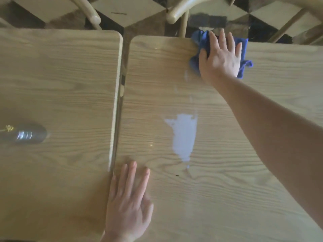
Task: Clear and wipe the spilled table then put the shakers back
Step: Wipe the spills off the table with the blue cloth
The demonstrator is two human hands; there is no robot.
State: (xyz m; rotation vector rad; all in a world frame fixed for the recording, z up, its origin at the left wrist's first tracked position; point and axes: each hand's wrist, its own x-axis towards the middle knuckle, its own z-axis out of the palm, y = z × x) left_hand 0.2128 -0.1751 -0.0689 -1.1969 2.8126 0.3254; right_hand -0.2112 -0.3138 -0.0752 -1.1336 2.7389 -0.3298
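Note:
A white spill lies in the middle of the right wooden table, with faint wet streaks running from it toward the far edge. My right hand presses flat, fingers straight, on a blue cloth at the table's far edge. My left hand rests flat on the near left part of the same table, fingers spread, holding nothing. No shakers are in view.
A second wooden table stands to the left across a narrow gap. A clear glass object sits on it near the left edge, blurred. Pale chair backs stand beyond the far edges over a checkered floor.

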